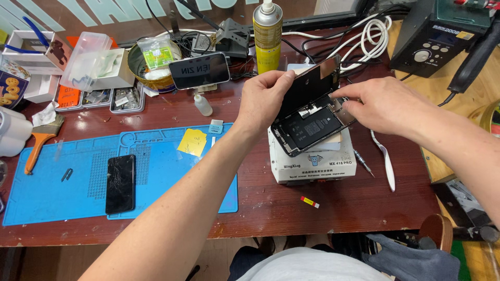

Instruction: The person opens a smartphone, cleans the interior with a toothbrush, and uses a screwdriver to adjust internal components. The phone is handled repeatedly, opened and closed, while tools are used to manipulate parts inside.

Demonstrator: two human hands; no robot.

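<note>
Opened black phone — screen hinged up — atop white box.

Two bare forearms show in the head view, with no sleeves, watch, rings or gloves visible on them. The left hand sits near the upper middle of the frame, its forearm running down toward the lower left. The right hand is in the upper right, its forearm leaving at the right edge. At the bottom middle a light grey shirt hem appears, with dark blue trousers just above it on both sides.
</note>
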